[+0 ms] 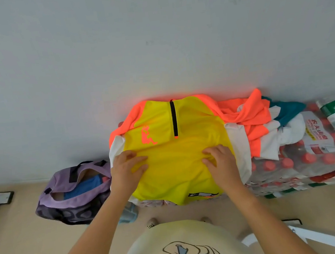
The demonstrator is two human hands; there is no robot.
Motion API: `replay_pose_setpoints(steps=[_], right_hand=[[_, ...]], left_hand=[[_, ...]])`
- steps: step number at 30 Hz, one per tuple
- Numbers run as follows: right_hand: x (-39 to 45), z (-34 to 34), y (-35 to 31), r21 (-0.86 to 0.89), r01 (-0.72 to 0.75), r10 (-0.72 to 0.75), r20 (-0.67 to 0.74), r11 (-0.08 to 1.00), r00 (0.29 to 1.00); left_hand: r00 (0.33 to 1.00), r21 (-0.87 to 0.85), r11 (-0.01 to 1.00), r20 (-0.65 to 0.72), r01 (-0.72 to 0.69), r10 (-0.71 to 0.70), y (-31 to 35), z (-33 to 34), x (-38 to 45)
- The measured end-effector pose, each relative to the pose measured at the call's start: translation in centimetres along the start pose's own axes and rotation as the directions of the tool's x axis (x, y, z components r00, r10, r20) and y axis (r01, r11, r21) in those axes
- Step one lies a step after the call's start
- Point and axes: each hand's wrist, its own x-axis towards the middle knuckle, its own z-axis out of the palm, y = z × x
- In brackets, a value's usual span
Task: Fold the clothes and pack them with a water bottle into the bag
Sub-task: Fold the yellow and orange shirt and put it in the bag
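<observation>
Right of the purple bag point(73, 191), both my left hand point(125, 167) and right hand point(220, 160) pinch the yellow shirt point(177, 167); uneven pulls could skew its fold.

Bag point(70, 200) contents (perhaps clothes) half-hidden
</observation>
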Motion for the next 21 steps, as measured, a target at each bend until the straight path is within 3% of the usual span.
replay_pose_setpoints(steps=[7, 9, 15, 21], right_hand=[[0.1, 0.4, -1.0, -0.082, 0.007, -0.011, -0.051, 0.997, 0.999], [0.1, 0.2, -1.3, -0.075, -0.009, 0.005, -0.047, 0.997, 0.999], [0.4, -0.1, -1.8, -0.102, -0.037, 0.039, 0.020, 0.994, 0.999], [0.4, -0.3, -2.2, -0.081, -0.090, 0.096, 0.070, 0.993, 0.993]], left_hand=[[0.993, 0.073, 0.991, -0.019, 0.116, -0.115, 1.7, 0.2, 0.8], [0.997, 0.091, 0.993, 0.019, 0.077, -0.079, 1.9, 0.1, 1.2], [0.991, -0.073, 0.997, 0.136, 0.005, 0.005, 2.7, -0.9, 2.5], [0.946, -0.007, 0.993, 0.304, -0.117, 0.113, 2.0, -1.8, 3.8]])
